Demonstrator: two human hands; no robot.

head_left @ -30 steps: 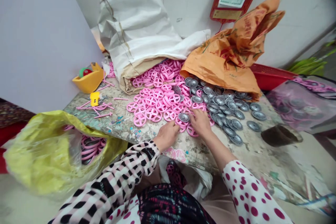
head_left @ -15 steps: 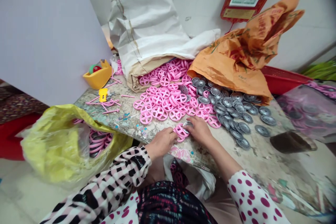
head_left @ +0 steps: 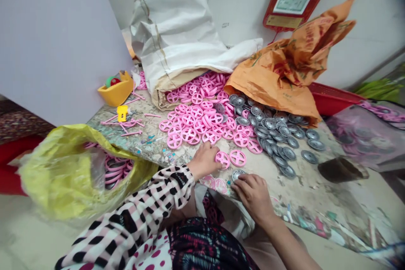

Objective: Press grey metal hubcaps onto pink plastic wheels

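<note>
At the table's near edge, my left hand (head_left: 205, 160) has its fingers curled in at the left rim of a pink spoked wheel (head_left: 222, 160); part of its grip is hidden. Just right of that lies a second pink wheel (head_left: 238, 158), flat and untouched. Lower and to the right, my right hand (head_left: 253, 194) has its thumb and fingers closed at the near side of a round grey disc (head_left: 238, 174). Beyond my hands spreads a heap of pink wheels (head_left: 199, 124), which meets a heap of grey discs (head_left: 281, 128) on the right.
A white sack (head_left: 177, 25) and an orange sack (head_left: 281, 67) lie behind the heaps. On the left stand a yellow holder (head_left: 117, 90), pink sticks (head_left: 126, 124) and a yellow bag (head_left: 63, 177) of wheels. A dark cup-like container (head_left: 341, 169) lies at right.
My right hand has come down towards me, with a grey disc at its fingertips. Pink wheels that were bunched between my hands now lie side by side. My left hand has shifted slightly right and away.
</note>
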